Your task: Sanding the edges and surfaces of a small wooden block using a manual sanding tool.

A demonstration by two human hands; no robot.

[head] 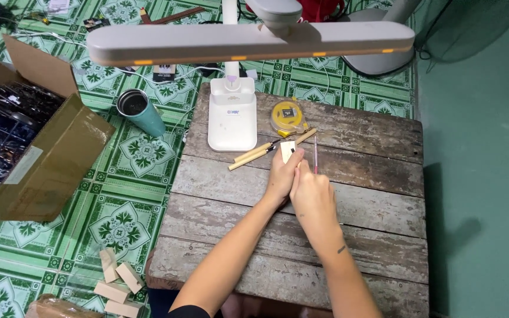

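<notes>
Two hands — left hand (283, 175) pinching wooden block (288, 151); right hand (311, 194) closed.

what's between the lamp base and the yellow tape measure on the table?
Nothing: in the head view only bare weathered plank separates the white lamp base from the yellow tape measure. The wooden-handled tools lie nearer the person, below that gap.

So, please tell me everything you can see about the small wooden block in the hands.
The small wooden block is pale, plain wood, roughly rectangular, with a small dark mark on its upper face. It is held just above the old plank table, its top end sticking out beyond the fingers. The left hand grips it from the left, and the right hand presses against it from the right. Its lower part is hidden.
</notes>
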